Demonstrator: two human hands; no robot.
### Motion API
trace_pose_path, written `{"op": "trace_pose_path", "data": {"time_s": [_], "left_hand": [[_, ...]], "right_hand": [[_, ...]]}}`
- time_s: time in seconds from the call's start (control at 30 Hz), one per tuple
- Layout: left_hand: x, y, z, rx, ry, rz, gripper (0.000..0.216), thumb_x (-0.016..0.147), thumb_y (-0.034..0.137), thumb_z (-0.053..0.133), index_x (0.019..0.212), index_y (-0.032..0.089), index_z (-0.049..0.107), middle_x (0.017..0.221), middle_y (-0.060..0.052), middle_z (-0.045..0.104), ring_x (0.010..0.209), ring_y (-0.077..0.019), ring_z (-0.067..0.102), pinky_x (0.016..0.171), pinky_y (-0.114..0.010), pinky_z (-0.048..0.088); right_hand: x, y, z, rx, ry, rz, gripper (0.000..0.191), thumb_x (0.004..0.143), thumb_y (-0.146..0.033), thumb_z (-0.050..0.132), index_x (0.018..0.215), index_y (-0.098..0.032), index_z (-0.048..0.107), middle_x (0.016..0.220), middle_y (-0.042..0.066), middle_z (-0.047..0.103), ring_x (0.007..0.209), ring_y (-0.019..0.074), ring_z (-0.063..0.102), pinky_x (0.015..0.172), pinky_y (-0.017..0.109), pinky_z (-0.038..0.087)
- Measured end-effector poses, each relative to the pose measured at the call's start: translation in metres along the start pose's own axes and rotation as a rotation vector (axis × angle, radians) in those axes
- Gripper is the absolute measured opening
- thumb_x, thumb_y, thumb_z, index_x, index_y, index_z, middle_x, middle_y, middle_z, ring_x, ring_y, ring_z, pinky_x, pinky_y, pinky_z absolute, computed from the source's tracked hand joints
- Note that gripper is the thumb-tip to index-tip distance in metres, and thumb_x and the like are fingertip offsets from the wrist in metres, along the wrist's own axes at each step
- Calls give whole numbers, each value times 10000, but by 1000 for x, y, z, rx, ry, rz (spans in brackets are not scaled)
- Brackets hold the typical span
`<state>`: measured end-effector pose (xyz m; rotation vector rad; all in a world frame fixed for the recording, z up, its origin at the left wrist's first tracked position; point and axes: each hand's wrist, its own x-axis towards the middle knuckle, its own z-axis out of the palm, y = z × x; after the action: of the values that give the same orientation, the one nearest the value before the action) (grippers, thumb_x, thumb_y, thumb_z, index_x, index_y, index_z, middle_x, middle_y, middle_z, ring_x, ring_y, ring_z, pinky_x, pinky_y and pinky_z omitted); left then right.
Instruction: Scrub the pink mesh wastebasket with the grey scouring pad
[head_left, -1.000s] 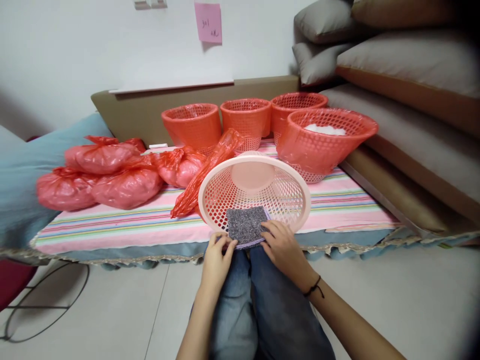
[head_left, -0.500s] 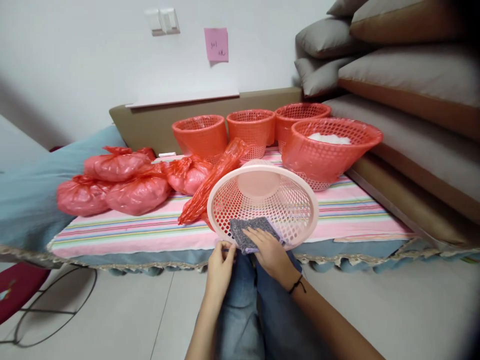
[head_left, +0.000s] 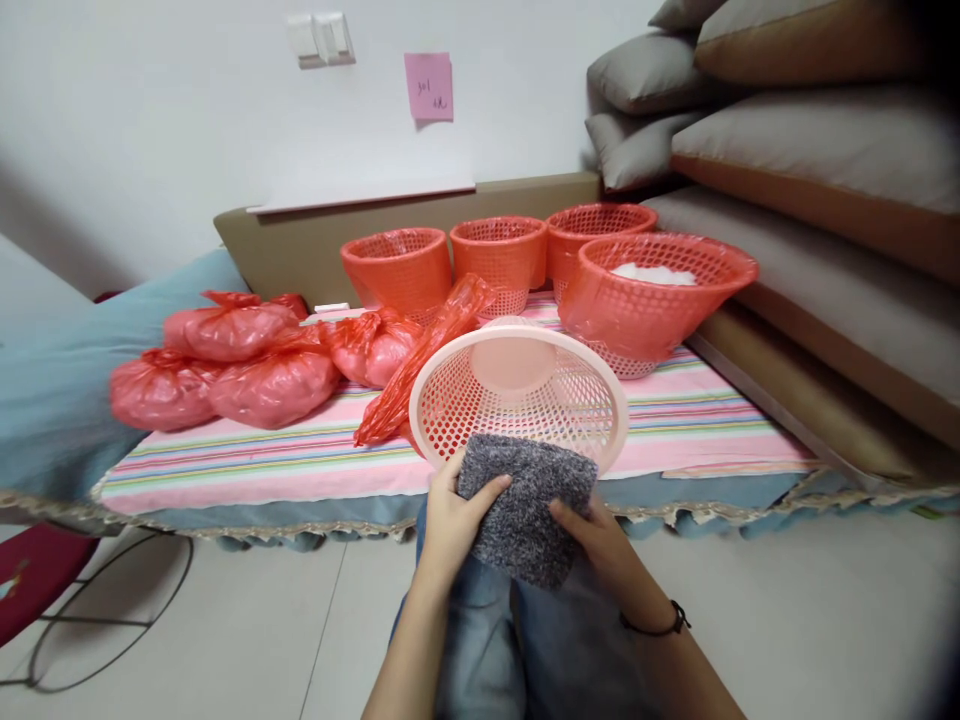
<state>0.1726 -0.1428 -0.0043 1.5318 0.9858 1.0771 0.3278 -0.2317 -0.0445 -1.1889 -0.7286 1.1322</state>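
Observation:
A dark grey, fuzzy folded cloth [head_left: 529, 515] is held up in front of me, above my lap. My left hand [head_left: 459, 515] grips its left side, thumb on the front face and fingers behind. On the right side my right hand [head_left: 600, 545] pinches the cloth the same way. Just behind the cloth, a pale pink perforated basket [head_left: 517, 400] lies on its side with its mouth toward me. The cloth hides part of the basket's lower rim.
Red plastic bags, tied and full [head_left: 274, 385], lie at left. An empty-looking red bag [head_left: 424, 365] touches the basket. Several red baskets lined with plastic stand behind; the nearest basket [head_left: 637, 320] holds something white. Stacked cushions [head_left: 817, 150] rise at right. A striped cloth [head_left: 277, 475] covers the surface.
The grey cloth has come up from the basket's lower rim toward me and shows a larger face. My right hand, earlier flat on it, now grips its edge; my left hand has taken the other side.

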Motion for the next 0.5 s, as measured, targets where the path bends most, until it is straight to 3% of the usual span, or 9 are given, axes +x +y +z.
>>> {"op": "trace_pose_path", "data": {"time_s": [0.17,0.33,0.5], "left_hand": [[-4,0,-3,38,-25,30,373,590,347,826,909,181,730,947,-57,756,934,-255,676,903,-374,519],[-6,9,-6,56,-38,16,222,641,356,777,760,184,705,776,-21,721,788,-216,656,760,-309,520],[-8,7,0,31,-21,-32,254,749,397,719,880,181,695,877,-27,732,859,-206,651,794,-290,503]], "right_hand": [[-4,0,1,-182,74,-115,545,656,-605,803,1018,-200,766,1083,108,768,1057,331,687,989,521,518],[-7,-1,-2,-241,13,-151,488,698,-605,769,992,-217,772,1065,90,771,1037,314,689,969,485,526],[-5,-4,-1,-157,149,-83,550,716,-695,705,918,-186,759,957,68,772,941,285,676,860,407,542]]}}
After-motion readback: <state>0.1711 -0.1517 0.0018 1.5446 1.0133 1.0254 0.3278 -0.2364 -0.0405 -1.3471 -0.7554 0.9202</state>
